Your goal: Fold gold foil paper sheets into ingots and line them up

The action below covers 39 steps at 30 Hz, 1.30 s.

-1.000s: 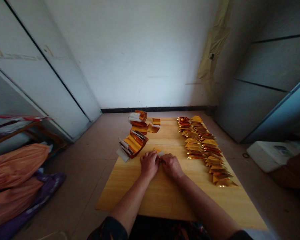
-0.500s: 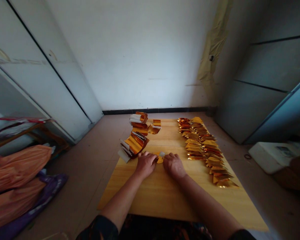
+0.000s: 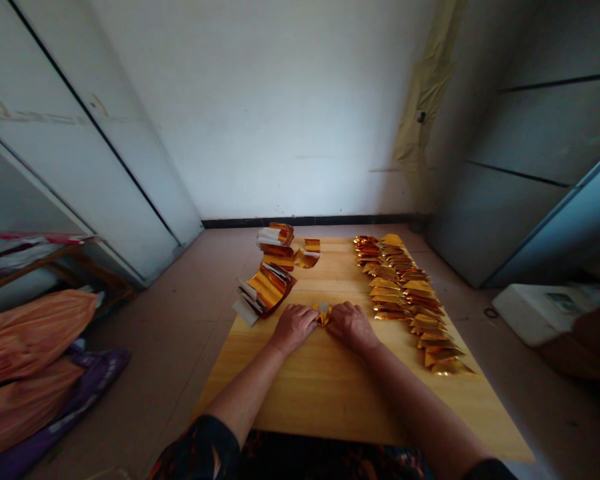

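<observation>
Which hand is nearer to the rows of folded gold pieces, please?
Right. The right hand is to the left of the folded gold pieces, apart from them; the left hand is farther left.

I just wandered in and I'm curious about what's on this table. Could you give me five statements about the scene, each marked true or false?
1. The left hand and right hand hold a small gold piece between them. True.
2. Curled gold sheets lie on the left part of the wooden table. True.
3. The folded gold pieces lie left of the hands. False: they lie to the right.
4. The hands are at opposite edges of the table. False: they are close together, near its middle.
5. The folded gold pieces are lined up in two rows. True.
</observation>
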{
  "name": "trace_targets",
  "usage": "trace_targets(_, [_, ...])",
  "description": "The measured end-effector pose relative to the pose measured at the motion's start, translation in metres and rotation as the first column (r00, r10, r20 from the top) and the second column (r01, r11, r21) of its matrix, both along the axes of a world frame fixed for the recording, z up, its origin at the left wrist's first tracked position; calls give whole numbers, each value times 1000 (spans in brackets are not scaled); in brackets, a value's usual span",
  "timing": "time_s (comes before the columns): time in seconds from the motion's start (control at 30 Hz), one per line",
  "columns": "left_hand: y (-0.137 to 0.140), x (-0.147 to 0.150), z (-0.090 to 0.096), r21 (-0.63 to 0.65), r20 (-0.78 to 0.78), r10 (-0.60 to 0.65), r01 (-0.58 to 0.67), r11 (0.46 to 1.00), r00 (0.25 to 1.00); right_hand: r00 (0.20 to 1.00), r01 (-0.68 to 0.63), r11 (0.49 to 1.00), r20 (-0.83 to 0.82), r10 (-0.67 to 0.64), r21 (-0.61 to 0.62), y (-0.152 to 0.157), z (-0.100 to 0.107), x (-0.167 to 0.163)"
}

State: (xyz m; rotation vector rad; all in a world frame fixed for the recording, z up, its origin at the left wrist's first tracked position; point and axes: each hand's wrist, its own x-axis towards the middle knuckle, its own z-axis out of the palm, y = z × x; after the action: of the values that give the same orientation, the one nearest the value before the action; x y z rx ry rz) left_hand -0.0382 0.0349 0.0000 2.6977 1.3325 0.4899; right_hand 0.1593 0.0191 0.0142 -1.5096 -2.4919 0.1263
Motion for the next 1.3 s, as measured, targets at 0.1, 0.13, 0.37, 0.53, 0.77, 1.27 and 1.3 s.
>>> trace_targets(0.1, [-1,4,1,21,-15,12,-12,1000,1000,999,41,999,-21,-41,13,-3,-4,-3])
trace_targets(0.13, [-1,5,2,24,-17,16,-16,1000,1000,998,59,998,-19,-59,14,-3,-4,-5])
trace_targets(0.37, [-4,-1,11,-26,30,-9,10,1000,1000,996,84,996,25,-84,24,-1,-7,-6])
trace_targets(0.53, [2,-7,8,-6,39,-72,72,997,997,998,64,997,2,-64,29,2,-11,-2])
trace_targets(0.77, [8,-3,-8,221,52,-103,90,971,993,998,61,997,-1,-61,49,-3,-4,0])
trace_targets(1.27, [14,9,-16,47,271,111,-128,991,956,969,239,966,-44,-244,-94,8,-4,-10])
trace_targets(1.3, [16,11,-17,14,280,152,-162,987,948,968,243,963,-27,-248,-120,10,-1,-10])
